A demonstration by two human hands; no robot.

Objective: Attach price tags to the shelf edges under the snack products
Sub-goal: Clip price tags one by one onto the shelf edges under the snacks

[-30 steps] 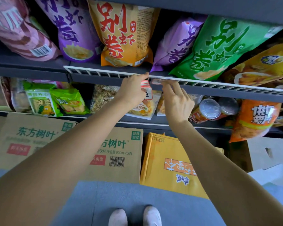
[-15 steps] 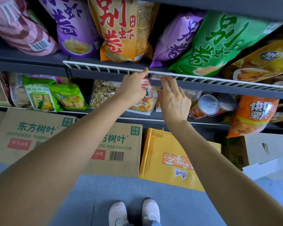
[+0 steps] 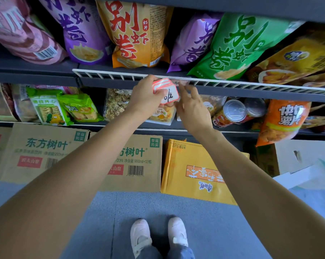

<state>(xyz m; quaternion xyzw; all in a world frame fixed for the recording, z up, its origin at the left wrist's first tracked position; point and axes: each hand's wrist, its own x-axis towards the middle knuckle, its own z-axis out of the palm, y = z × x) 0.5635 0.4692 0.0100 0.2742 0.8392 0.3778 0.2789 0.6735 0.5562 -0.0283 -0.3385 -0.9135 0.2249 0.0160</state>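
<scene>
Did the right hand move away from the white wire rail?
Yes. The right hand has dropped below the white wire rail it was touching before, toward the price tags.

Snack bags [image 3: 139, 32] on upper shelf, wire rail [image 3: 232, 84] along its front. Cans [image 3: 234, 111] centre-right on lower shelf. Cartons [image 3: 133, 161] on floor below, frame centre.

Red-bordered white price tags [image 3: 165, 90]; white wire shelf edge [image 3: 109, 74]

Snack bags [image 3: 139, 32] line dark shelf [image 3: 45, 67]
</scene>
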